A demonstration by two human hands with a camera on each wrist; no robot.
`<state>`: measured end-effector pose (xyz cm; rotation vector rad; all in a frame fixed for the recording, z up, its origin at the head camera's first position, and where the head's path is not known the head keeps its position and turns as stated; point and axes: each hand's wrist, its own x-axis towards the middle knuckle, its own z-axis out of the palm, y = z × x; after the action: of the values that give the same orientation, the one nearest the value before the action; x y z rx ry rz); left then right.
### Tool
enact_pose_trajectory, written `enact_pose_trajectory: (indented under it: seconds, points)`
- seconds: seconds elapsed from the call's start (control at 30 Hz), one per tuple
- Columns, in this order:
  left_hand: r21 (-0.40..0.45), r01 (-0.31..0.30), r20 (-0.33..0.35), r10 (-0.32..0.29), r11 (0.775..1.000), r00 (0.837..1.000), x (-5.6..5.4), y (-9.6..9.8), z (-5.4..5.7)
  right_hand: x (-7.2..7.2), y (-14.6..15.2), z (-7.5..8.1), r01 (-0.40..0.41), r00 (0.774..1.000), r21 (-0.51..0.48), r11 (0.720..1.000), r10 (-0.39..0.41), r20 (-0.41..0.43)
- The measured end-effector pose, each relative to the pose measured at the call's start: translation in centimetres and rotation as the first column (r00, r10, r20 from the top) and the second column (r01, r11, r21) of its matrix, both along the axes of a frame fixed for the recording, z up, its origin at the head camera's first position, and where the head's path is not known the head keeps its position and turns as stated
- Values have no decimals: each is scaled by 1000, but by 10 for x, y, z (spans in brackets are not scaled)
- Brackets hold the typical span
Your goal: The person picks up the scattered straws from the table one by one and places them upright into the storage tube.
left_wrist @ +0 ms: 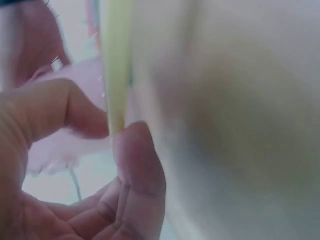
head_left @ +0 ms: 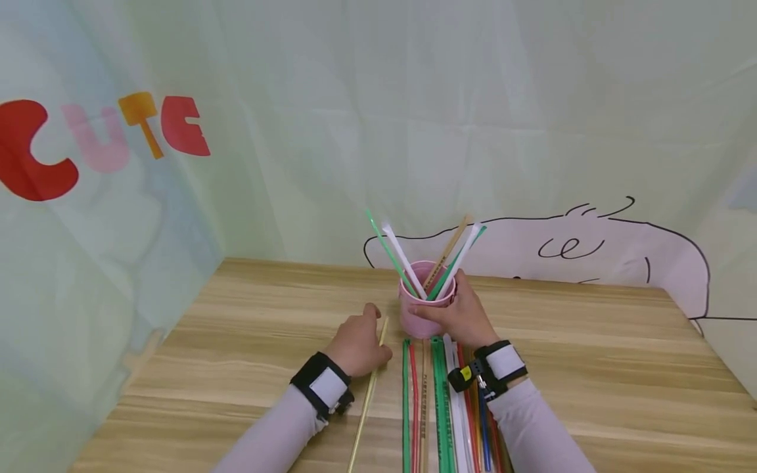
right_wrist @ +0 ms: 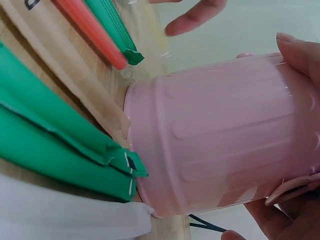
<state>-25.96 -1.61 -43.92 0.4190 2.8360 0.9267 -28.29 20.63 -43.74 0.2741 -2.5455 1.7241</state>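
A pink bucket-shaped cup (head_left: 417,320) stands on the wooden table, with green, white and brown wrapped straws (head_left: 403,261) leaning inside it. My right hand (head_left: 467,316) grips the cup around its right side, thumb across the front. In the right wrist view, fingers wrap the upper part of the cup (right_wrist: 225,135). To the cup's left, my left hand (head_left: 356,343) is over a pale yellow straw (head_left: 366,410). The left wrist view has its thumb and a finger pinching that straw (left_wrist: 117,60) near one end.
Below the cup lies a row of straws side by side: green ones (head_left: 442,407), a red one (head_left: 414,394), a brown one (head_left: 424,420), white ones (head_left: 457,420) and a blue one (head_left: 485,433). A printed curtain (head_left: 378,118) hangs behind the table (head_left: 266,315).
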Motion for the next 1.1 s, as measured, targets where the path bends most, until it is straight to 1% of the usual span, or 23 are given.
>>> enact_pose_trajectory:
  seconds: [0.07, 0.13, 0.23, 0.37, 0.43, 0.5, 0.57, 0.63, 0.7, 0.8, 0.83, 0.87, 0.9, 0.93, 0.97, 1.0, 1.07, 1.1]
  points:
    - [12, -21, -13, 21, 1000, 1000, -4, -6, 7, 0, 0, 0, 2, 1000, -2, 1000, -2, 4]
    - [33, -37, -33, 38, 999, 999, -7, -13, 16, 0, 0, 0, 5, 1000, -3, 1000, -5, 8]
    - [87, -54, -89, 62, 995, 994, -12, -24, 31, 0, 0, 0, 5, 1000, 2, 1000, -5, 9]
    - [185, -77, -146, 105, 980, 984, -11, -38, 55, 0, 0, 0, 6, 1000, 5, 1000, -6, 3]
    - [248, -85, -149, 124, 965, 981, -8, -44, 67, 0, 0, 1, 5, 1000, 2, 1000, -5, -1]
    - [323, -85, -154, 141, 943, 978, -5, -49, 79, -1, 0, 1, 3, 1000, -4, 1000, -3, -4]
    - [400, -79, -173, 160, 913, 972, -3, -53, 90, -1, 0, 1, 2, 1000, -5, 1000, -2, -7]
    - [477, -71, -214, 194, 876, 957, -1, -56, 100, -1, 0, 1, 0, 1000, -8, 1000, 0, -10]
    - [545, -59, -270, 242, 836, 932, 0, -58, 109, -1, -1, 0, -3, 1000, -7, 1000, 3, -11]
    - [646, -22, -354, 324, 763, 877, 0, -57, 118, -1, 0, -1, -3, 1000, -7, 1000, 3, -12]
    - [673, -5, -375, 347, 739, 859, 0, -56, 120, 0, 0, -1, -2, 1000, -10, 1000, 2, -11]
    - [693, 12, -394, 365, 720, 844, 0, -55, 121, 0, 0, -1, 0, 1000, -7, 1000, 0, -10]
    - [715, 30, -405, 379, 698, 832, -1, -53, 121, 0, 0, -1, 3, 1000, -7, 1000, -3, -10]
    - [728, 43, -414, 389, 684, 823, -1, -50, 121, 0, 0, -1, 6, 1000, -7, 1000, -6, -9]
    - [736, 49, -417, 394, 676, 819, -2, -48, 120, 0, 0, -1, 8, 1000, -9, 1000, -8, -7]
    - [741, 50, -414, 397, 670, 819, -3, -46, 119, 0, 0, -1, 9, 1000, -8, 1000, -9, -7]
    - [743, 39, -400, 397, 668, 826, -5, -41, 115, 0, -1, -1, 10, 1000, -4, 1000, -10, -6]
    - [740, 30, -392, 394, 672, 831, -7, -40, 113, 0, -1, -2, 10, 1000, -6, 1000, -10, -5]
